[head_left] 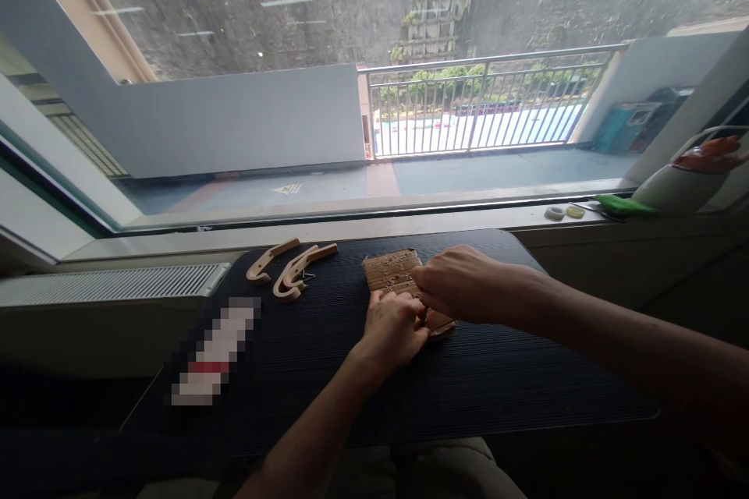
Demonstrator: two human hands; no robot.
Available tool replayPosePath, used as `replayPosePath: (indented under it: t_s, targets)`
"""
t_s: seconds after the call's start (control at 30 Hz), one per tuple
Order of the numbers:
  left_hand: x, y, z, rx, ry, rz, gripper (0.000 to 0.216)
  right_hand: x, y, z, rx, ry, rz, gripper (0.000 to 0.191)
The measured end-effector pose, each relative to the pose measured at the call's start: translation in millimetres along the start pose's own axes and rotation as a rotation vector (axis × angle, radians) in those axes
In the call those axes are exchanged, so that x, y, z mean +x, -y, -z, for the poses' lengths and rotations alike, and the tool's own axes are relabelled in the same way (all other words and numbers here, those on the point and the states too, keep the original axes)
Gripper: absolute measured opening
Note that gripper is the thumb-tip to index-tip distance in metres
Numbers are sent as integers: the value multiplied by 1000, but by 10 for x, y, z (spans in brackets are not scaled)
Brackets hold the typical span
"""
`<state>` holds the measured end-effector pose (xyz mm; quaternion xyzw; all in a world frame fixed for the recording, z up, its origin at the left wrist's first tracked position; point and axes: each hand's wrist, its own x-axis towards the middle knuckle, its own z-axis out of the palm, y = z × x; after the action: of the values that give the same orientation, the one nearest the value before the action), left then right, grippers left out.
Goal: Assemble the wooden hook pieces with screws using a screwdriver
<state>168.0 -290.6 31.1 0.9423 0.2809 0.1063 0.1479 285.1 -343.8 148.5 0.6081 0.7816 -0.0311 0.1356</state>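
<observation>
A stack of torn corrugated cardboard [391, 267] lies on the dark table, its upper face pitted with small holes. My left hand [395, 325] presses down on it with curled fingers, gripping it near the middle. Close against those fingertips, my right hand [459, 282] is closed in a fist over the cardboard's right part. A small dark bit shows below that fist, but what it holds is mostly hidden. Left of the cardboard lie curved wooden hooks: one apart [270, 259], and others overlapping [292, 271], with small dark screws [307, 275] beside them.
The black wood-grain table [328, 374] has rounded corners and meets the window sill [351, 230]. A blurred-out pale item [219, 351] lies at its left. Tape rolls [565, 213], a green cloth-like thing [625, 206] and a white container [679, 185] stand on the sill. A radiator [117, 283] is at left.
</observation>
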Motion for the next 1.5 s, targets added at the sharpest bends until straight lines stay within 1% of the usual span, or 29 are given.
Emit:
replayPosePath:
  t_s: [0.13, 0.23, 0.4, 0.5, 0.63, 0.8, 0.93, 1.17, 1.27, 1.4, 1.5]
  targets:
    - [-2, 20, -21, -9, -5, 3, 15, 1, -20, -18, -10, -36, -27, 13]
    - [0, 31, -33, -5, -12, -2, 17, -27, 2, 46, -12, -33, -11, 24]
    - [7, 13, -15, 1, 7, 22, 20, -47, 88, 142, 4, 58, 39, 11]
    - [9, 2, -5, 7, 23, 39, 19, -28, 91, 109, 23, 53, 47, 8]
    - [12, 8, -14, 0, 14, 20, 18, -11, 61, 52, 37, 38, 42, 7]
    - [8, 25, -40, 4, -9, 13, 21, -9, 53, 42, 10, 45, 3, 8]
    - [-3, 25, -41, -10, -8, -1, 20, -13, 48, 28, -8, 24, -33, 11]
    - [-2, 17, 35, 13, 50, 7, 19, -95, -22, 11, 45, -88, 7, 8]
    - [6, 24, 45, 53, 64, -3, 23, -145, -63, 10, 63, -145, 9, 11]
    - [18, 34, 56, 134, 67, -8, 27, -217, -121, -25, 89, -239, -23, 9]
    - [46, 54, 93, 178, 98, -37, 25, -311, -219, -118, 203, -345, -92, 11]
